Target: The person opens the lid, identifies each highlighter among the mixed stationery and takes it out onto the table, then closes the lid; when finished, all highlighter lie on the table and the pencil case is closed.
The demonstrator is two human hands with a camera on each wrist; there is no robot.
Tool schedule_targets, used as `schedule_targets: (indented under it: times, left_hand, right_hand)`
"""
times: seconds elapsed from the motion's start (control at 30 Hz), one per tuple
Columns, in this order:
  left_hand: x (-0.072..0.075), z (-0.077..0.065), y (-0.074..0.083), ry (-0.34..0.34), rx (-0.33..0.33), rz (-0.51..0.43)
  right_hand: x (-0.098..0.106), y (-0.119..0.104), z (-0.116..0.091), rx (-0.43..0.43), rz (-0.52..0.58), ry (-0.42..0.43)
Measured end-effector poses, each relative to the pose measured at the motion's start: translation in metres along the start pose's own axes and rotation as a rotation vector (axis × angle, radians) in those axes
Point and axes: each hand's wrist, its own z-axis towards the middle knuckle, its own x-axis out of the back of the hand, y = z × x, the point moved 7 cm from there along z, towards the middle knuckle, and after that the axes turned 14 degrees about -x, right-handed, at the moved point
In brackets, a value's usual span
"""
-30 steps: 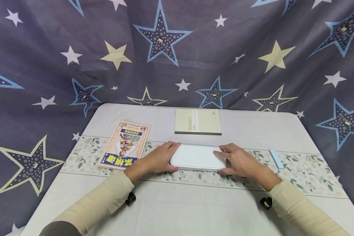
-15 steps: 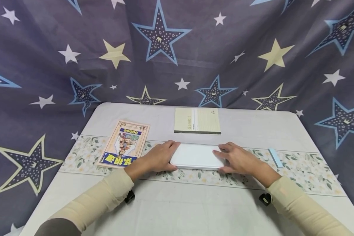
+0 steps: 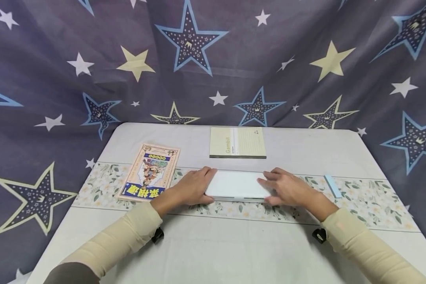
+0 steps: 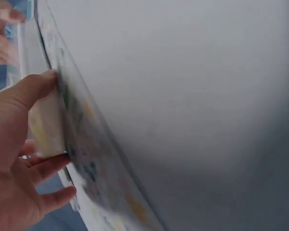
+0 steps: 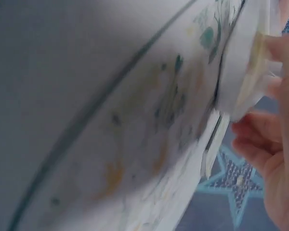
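A flat white rectangular box (image 3: pixel 237 184) lies on the floral strip in the middle of the table, its long side facing me. My left hand (image 3: pixel 194 187) grips its left end, thumb at the near side and fingers at the far side. At the other end, my right hand (image 3: pixel 287 187) holds the box between thumb and fingers. The left wrist view has the left thumb against the side of the box (image 4: pixel 49 118). In the right wrist view, blurred right-hand fingers (image 5: pixel 260 132) are at the box's end (image 5: pixel 233 79).
To the left lies a pink comic book (image 3: pixel 150 172). A beige notebook (image 3: pixel 238 142) marked "Gambit" lies behind the box. A light-blue strip (image 3: pixel 332 186) rests to the right. Behind the white table (image 3: pixel 213 244) hangs a dark star-patterned cloth (image 3: pixel 206 90).
Both hands stay on the ends of the box. Its near long side looks different now, with dark gaps along a line. The head view has shifted slightly.
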Motion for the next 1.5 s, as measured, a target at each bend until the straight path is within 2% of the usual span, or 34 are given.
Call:
schedule_targets:
  times: [0.17,0.33,0.4,0.67,0.8,1.0,1.23,1.5]
  left_hand:
    - [-0.002,-0.001,-0.004,0.038,-0.001,-0.108]
    - [-0.004,-0.001,-0.013,0.053,0.023,-0.199]
    - [-0.004,-0.001,-0.015,0.059,0.028,-0.237]
    - [-0.005,-0.007,-0.021,0.083,0.076,-0.359]
    - [-0.004,-0.008,-0.022,0.106,0.086,-0.389]
    - [-0.008,-0.007,-0.023,0.115,0.116,-0.433]
    - [-0.01,-0.009,-0.021,0.12,0.136,-0.4]
    - [-0.012,-0.012,-0.021,0.138,0.128,-0.393]
  right_hand:
    - [0.002,0.005,0.003,-0.026,0.09,-0.015]
    - [0.003,0.01,0.006,-0.109,0.123,-0.05]
    - [0.006,0.013,0.007,-0.135,0.141,-0.041]
    - [0.026,0.026,0.011,-0.151,0.184,0.048]
    - [0.031,0.033,0.015,-0.227,0.197,0.041]
    - [0.032,0.044,0.023,-0.35,0.285,-0.021]
    - [0.024,0.064,0.035,-0.47,0.382,-0.057]
    - [0.018,0.077,0.045,-0.553,0.441,-0.054]
